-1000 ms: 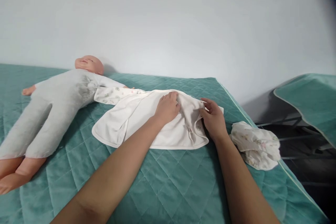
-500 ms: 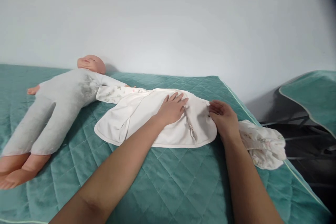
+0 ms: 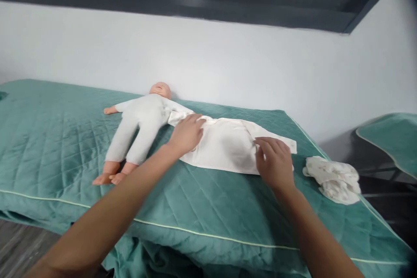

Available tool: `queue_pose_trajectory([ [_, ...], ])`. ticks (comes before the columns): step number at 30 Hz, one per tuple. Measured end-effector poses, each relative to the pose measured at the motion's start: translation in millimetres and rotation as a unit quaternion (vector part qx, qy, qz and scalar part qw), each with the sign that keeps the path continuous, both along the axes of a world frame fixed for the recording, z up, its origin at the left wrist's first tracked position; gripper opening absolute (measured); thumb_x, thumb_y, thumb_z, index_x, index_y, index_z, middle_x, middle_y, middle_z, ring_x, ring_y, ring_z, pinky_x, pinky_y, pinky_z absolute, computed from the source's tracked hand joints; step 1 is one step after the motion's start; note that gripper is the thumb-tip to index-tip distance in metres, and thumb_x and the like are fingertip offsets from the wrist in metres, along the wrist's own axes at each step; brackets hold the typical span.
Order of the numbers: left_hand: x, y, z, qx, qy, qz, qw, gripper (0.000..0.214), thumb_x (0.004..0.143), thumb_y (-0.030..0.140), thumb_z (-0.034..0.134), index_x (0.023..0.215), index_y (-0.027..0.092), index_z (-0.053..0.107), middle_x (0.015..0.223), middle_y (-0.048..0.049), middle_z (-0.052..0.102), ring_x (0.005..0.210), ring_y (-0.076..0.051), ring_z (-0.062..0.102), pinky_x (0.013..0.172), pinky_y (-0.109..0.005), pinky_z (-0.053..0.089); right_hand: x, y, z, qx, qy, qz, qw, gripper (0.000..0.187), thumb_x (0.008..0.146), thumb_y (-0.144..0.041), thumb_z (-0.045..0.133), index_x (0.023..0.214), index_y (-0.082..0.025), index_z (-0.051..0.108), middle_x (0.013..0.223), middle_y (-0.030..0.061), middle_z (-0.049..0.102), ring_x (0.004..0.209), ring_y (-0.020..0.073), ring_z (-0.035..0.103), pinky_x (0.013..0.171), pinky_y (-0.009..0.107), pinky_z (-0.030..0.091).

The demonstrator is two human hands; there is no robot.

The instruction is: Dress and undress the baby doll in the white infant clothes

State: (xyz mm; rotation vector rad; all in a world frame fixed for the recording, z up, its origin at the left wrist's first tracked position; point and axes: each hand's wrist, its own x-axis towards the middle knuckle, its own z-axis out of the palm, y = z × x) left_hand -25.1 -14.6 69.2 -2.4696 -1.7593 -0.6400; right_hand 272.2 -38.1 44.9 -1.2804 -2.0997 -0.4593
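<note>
A white baby shirt (image 3: 228, 147) lies spread on the green quilted bed cover (image 3: 202, 200), with a sleeve out to each side. My left hand (image 3: 189, 132) rests on its left part near the patterned sleeve, fingers stretched out. At the right part, my right hand (image 3: 273, 160) has thumb and fingers bent together on the cloth, where a crease runs to the fingertips. To the left lies a baby doll (image 3: 140, 115) in a white body suit, on its back, its arm reaching to the shirt's left sleeve.
A crumpled, patterned white cloth bundle (image 3: 335, 180) lies by the bed's right edge. Behind the bed stands a white wall (image 3: 211, 61) under a dark window frame (image 3: 228, 2). Another green-covered surface (image 3: 394, 139) is at the far right, past a dark gap.
The view has tilted up and drawn back. My left hand has moved left over the shirt toward its patterned sleeve. The shirt's right part is now opened out, showing the right sleeve.
</note>
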Motion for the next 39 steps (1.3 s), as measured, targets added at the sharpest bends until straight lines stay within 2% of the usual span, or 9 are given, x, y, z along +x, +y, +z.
queue_pose_trajectory([
  [3,-82,-9,19.3,0.027,0.006,0.174,0.984,0.04,0.098,0.031,0.041,0.132,0.018,0.058,0.139,-0.0145,0.06,0.13,-0.031,0.053,0.106,-0.046,0.046,-62,14,7.7,-0.05,-0.035,0.083,0.995,0.031,0.092,-0.013,0.047,0.117,-0.017,0.064,0.121,0.012,0.07,0.116,0.0291,0.059,0.104,0.047,0.043],
  [6,-158,-19,18.1,-0.007,-0.028,0.342,0.939,0.047,0.096,0.042,0.043,0.132,0.015,0.058,0.136,-0.0212,0.059,0.128,-0.04,0.054,0.1,-0.052,0.048,-118,42,12.0,-0.143,-0.04,0.135,0.98,0.036,0.096,-0.025,0.047,0.13,-0.016,0.057,0.129,0.0127,0.066,0.123,0.0292,0.057,0.107,0.046,0.043],
  [12,-228,-18,-19.0,-0.19,-0.36,0.318,0.856,0.06,0.088,0.065,0.048,0.112,0.015,0.071,0.109,-0.0142,0.075,0.102,-0.038,0.069,0.089,-0.047,0.054,-222,142,24.3,-0.192,-0.069,0.185,0.961,0.054,0.101,-0.045,0.038,0.148,-0.017,0.044,0.15,0.0165,0.05,0.136,0.0342,0.047,0.111,0.05,0.039],
  [17,-231,-8,-44.1,-0.229,-0.583,0.194,0.755,0.063,0.07,0.073,0.066,0.098,0.018,0.076,0.082,-0.0149,0.076,0.082,-0.037,0.072,0.069,-0.046,0.058,-293,224,26.0,-0.351,0.06,0.114,0.928,0.073,0.1,-0.062,0.03,0.152,-0.011,0.034,0.13,0.0216,0.065,0.123,0.0363,0.059,0.104,0.048,0.043],
  [22,-228,0,-45.0,-0.266,-0.647,0.153,0.698,0.06,0.071,0.071,0.068,0.097,0.017,0.074,0.078,-0.0147,0.075,0.07,-0.033,0.071,0.059,-0.044,0.058,-341,257,21.4,-0.399,0.096,0.187,0.893,0.079,0.094,-0.074,0.028,0.137,-0.013,0.054,0.131,0.0172,0.067,0.12,0.0328,0.063,0.104,0.042,0.046],
  [28,-231,-12,17.8,-0.231,-0.656,0.207,0.688,0.061,0.074,0.064,0.072,0.109,0.013,0.069,0.082,-0.0112,0.075,0.064,-0.024,0.068,0.059,-0.036,0.057,-380,242,47.8,-0.378,0.156,0.307,0.86,0.069,0.096,-0.066,0.037,0.141,-0.017,0.052,0.134,0.0108,0.067,0.127,0.026,0.059,0.111,0.041,0.042],
  [33,-218,-47,89.2,-0.15,-0.622,0.209,0.739,0.066,0.072,0.062,0.075,0.117,0.014,0.065,0.081,-0.0084,0.074,0.064,-0.021,0.067,0.059,-0.031,0.056,-382,221,123.3,-0.283,0.25,0.426,0.822,0.069,0.096,-0.062,0.042,0.15,-0.02,0.039,0.144,0.007,0.059,0.133,0.0227,0.054,0.117,0.041,0.037],
  [36,-183,-64,102.7,-0.108,-0.627,0.185,0.749,0.062,0.072,0.061,0.074,0.116,0.019,0.066,0.086,-0.0064,0.074,0.066,-0.021,0.069,0.056,-0.03,0.056,-352,208,166.8,-0.25,0.27,0.417,0.831,0.074,0.093,-0.064,0.048,0.151,-0.019,0.036,0.147,0.0084,0.056,0.133,0.0256,0.054,0.115,0.044,0.039],
  [39,-128,-72,88.6,-0.106,-0.664,0.14,0.727,0.056,0.074,0.059,0.074,0.115,0.023,0.064,0.096,-0.0059,0.075,0.07,-0.023,0.071,0.055,-0.032,0.056,-294,194,182.0,-0.262,0.25,0.342,0.867,0.078,0.089,-0.065,0.054,0.151,-0.022,0.035,0.141,0.0077,0.059,0.127,0.0278,0.059,0.112,0.047,0.041],
])
